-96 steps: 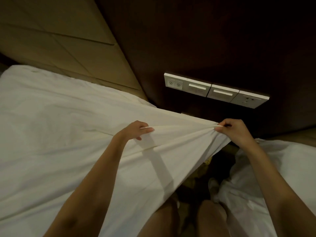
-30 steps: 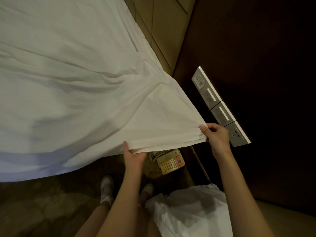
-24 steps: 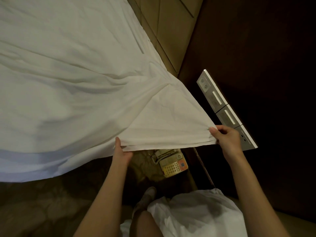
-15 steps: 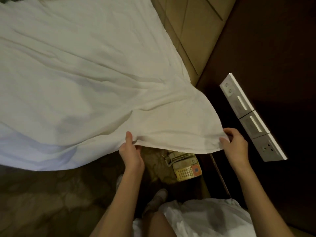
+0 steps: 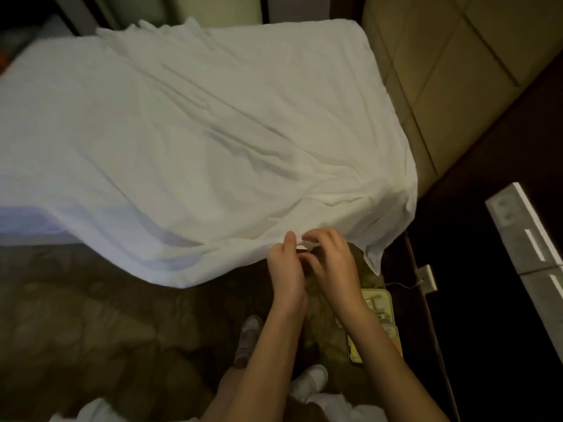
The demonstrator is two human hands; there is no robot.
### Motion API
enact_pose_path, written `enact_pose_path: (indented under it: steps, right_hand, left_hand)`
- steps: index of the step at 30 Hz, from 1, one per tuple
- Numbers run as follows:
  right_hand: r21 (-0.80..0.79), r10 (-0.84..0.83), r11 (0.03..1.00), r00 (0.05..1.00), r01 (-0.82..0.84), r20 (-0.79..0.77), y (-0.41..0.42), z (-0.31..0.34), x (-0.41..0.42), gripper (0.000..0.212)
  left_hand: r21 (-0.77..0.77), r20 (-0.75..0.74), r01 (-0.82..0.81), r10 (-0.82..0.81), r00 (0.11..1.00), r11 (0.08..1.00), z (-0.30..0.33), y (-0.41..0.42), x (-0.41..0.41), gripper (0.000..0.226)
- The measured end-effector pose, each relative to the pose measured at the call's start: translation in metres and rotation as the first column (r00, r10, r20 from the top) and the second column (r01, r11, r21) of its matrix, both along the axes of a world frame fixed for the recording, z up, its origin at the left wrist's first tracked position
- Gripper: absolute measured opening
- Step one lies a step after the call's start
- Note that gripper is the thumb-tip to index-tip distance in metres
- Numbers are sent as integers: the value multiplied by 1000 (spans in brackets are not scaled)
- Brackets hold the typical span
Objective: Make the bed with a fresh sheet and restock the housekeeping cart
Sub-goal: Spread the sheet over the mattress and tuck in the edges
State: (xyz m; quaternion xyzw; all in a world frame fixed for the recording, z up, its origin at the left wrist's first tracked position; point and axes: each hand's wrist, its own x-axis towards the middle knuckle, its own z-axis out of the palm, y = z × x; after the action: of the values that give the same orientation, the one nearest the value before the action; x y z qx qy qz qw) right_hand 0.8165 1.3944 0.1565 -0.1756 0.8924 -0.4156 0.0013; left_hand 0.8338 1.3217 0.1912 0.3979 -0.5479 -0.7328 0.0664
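From the head camera, a white sheet (image 5: pixel 195 141) lies rumpled over the bed, covering nearly the whole mattress; its near edge hangs loose over the side toward the patterned carpet (image 5: pixel 91 330), and one corner droops free just right of the hands. Beyond the sheet's right edge stands a padded tan headboard (image 5: pixel 441 71), and further right of it a dark wooden wall carries a row of pale switch and socket plates (image 5: pixel 524 239). A thin cable runs to a small plate low on that wall. Below the drooping corner, on the floor, sits a yellowish telephone (image 5: pixel 379 318), partly hidden by the right forearm. Two shoes show on the carpet between the forearms.

The left hand (image 5: pixel 286 269) and the right hand (image 5: pixel 332 263) are close together at the sheet's hanging edge, fingers bent. The left thumb touches the hem. The picture is blurred here, so I cannot tell whether either hand actually pinches the fabric.

No writing can be read on the telephone or the plates.
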Motion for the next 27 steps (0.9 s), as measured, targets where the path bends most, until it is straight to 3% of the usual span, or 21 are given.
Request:
enact_pose_path:
  steps: [10,13,15,17,19,22,27]
  right_hand:
    - [33,143,990,973,-139,-182,-23,10,-19,7]
    - [23,99,995,979,-97,-180,-23,17,-19,7]
    - [-4,88,996,978,-91,-190,-21,24,-21,8]
    - [-18,97,995,975,-102,-202,-15,29,-25,9]
    - [-9,101,994,975,-105,-196,-8,35,-28,10]
    - [-2,103,995,977,-105,-185,2,42,-28,9]
    - [-28,79,996,993,-81,-90,21,43,-27,12]
  left_hand:
    - [154,-77,65,-54,996,986,11,-30,12,33]
    - [196,-75,-70,86,994,978,10,-34,9,30]
    - [460,-22,-258,302,953,849,5,-41,0,20]
    - [740,50,-328,438,898,588,5,-51,-8,26]
    - [843,91,-343,518,851,414,4,-63,-14,32]
    - [878,78,-328,571,817,348,2,-78,-13,37]
    - [826,36,-383,639,768,414,1,-106,-2,37]
